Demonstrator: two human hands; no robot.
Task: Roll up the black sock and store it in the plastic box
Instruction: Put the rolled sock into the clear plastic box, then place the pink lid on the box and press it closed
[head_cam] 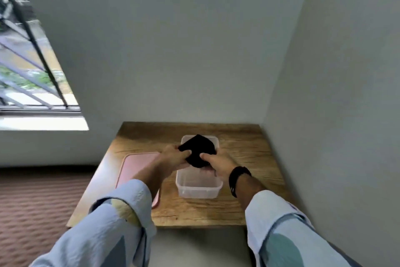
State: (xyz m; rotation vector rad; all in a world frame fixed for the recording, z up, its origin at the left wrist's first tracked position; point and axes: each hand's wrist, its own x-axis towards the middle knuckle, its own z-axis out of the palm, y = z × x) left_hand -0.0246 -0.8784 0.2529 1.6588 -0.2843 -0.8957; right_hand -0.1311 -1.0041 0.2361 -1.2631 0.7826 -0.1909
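A bunched black sock (199, 147) hangs just above the open clear plastic box (198, 188), which stands on the wooden table (244, 154). My left hand (175, 156) grips the sock's left side. My right hand (216, 162), with a black watch on its wrist, pinches the sock's lower right part. Both hands hover over the middle of the box. The sock hides the box's far inside.
A pink lid (138, 169) lies flat on the table, left of the box, partly under my left forearm. The table fits into a room corner, with walls behind and to the right. A window is at upper left. Brown carpet lies left of the table.
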